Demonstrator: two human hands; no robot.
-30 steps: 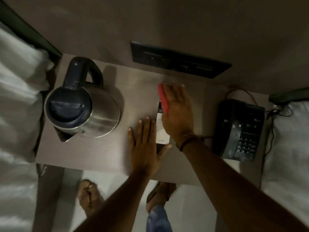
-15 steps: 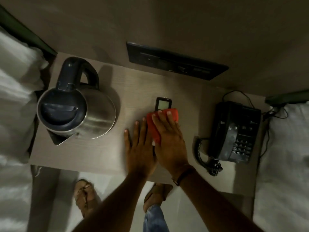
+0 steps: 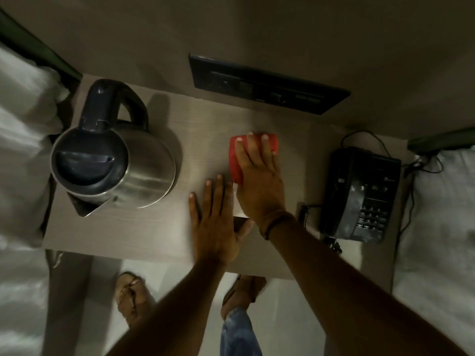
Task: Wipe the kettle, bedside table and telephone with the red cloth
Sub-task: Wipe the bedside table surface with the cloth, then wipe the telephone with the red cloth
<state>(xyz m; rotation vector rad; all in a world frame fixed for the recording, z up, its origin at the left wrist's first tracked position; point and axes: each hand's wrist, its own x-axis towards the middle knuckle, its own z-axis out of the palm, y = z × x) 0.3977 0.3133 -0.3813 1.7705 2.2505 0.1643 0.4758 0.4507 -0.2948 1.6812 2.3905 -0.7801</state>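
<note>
A steel kettle stands at the left of the bedside table. The left hand lies flat, fingers spread, holding nothing. Just beside it the right hand presses the red cloth flat, fingers extended. The black telephone sits far right

bare arms, dark wristband, jeans, sandals
</note>
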